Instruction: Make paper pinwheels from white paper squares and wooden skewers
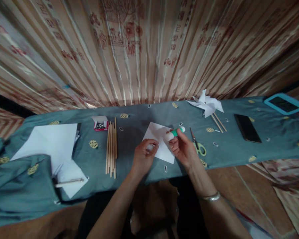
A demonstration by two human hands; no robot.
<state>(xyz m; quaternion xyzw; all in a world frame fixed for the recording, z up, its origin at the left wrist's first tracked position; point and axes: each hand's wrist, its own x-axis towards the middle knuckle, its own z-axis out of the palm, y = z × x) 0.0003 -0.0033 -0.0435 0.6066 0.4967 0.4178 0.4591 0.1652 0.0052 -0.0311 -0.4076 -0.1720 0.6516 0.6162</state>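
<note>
A white and green glue stick point(174, 132) is gripped in my right hand point(184, 148), tilted above the right part of a square white paper sheet point(164, 154). My left hand point(145, 156) is over the sheet's left edge, thumb and fingertips drawn together in a pinch. Something pale shows between those fingers, too small to name. Scissors point(201, 149) with light green handles lie just right of my right hand. Beyond them, white paper pinwheels point(209, 103) on wooden sticks rest on the cloth.
Wooden sticks point(111, 149) lie bundled left of my hands, beside a small open red box point(101, 125) of metal pieces. White paper point(57, 139) covers the far left. A black phone point(247, 128) and a blue-framed tablet point(285, 103) lie right. A curtain point(144, 66) hangs behind.
</note>
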